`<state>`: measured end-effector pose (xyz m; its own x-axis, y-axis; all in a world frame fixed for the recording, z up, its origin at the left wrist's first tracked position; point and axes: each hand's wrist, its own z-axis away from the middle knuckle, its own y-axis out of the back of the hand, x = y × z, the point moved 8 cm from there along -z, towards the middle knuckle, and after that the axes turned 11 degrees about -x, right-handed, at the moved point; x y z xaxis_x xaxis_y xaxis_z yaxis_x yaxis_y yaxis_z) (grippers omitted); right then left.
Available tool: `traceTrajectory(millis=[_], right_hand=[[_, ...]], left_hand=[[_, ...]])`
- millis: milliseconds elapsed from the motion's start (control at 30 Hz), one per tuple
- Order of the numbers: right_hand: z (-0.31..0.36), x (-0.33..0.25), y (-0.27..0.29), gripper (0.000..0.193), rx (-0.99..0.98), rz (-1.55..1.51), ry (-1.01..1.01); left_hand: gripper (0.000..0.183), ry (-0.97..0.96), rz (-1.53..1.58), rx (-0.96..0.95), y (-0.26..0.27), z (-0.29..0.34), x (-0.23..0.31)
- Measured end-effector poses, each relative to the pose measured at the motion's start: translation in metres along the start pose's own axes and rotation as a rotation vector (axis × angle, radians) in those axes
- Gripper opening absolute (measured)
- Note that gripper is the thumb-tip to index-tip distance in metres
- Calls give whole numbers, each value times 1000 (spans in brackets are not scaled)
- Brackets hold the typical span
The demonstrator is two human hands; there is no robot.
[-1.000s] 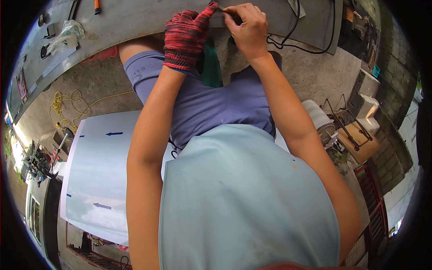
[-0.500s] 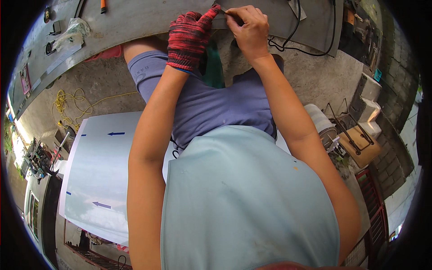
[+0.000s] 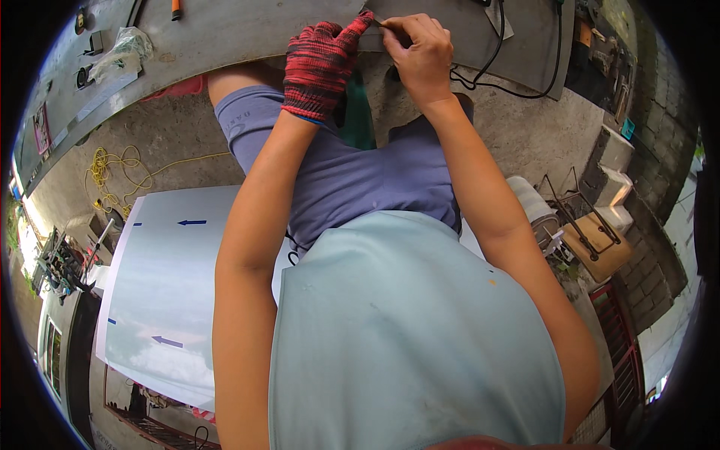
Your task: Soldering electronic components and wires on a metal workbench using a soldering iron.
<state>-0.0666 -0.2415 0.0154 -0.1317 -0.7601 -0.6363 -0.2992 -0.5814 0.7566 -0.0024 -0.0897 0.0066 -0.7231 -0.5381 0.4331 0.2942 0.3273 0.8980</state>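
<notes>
Over a grey surface (image 3: 225, 41), the bare right hand (image 3: 421, 58) pinches a small thin piece (image 3: 377, 21) — the red-and-black gloved left hand (image 3: 321, 66) curls beside it, grip unclear.

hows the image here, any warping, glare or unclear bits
Head view: fisheye warp bends the grey table, with black around the rim; head view: cloudy reflections show on the pale arrow-marked sheet, and daylight bleaches patches at far left; head view: the thin piece between the gloved left hand and the bare right hand is too small to identify.
</notes>
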Motion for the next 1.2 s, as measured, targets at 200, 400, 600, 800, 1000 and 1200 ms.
traceTrajectory(millis=[200,400,600,800,1000,1200], right_hand=[[-5,-8,-1,12,-36,-15,-2],[-4,-8,-1,12,-62,4,-14],[-4,-11,-2,13,-43,28,15],[-5,-14,-1,15,-22,40,29],[-5,-15,1,15,-35,35,29],[-6,-17,2,15,-24,31,34]], left_hand=[[55,-16,43,35,3,1,-1],[60,20,61,-2,0,4,2],[63,36,72,-66,1,2,2],[66,77,106,-120,-1,2,2],[68,66,66,-87,-3,4,4],[60,62,57,-72,2,3,4]])
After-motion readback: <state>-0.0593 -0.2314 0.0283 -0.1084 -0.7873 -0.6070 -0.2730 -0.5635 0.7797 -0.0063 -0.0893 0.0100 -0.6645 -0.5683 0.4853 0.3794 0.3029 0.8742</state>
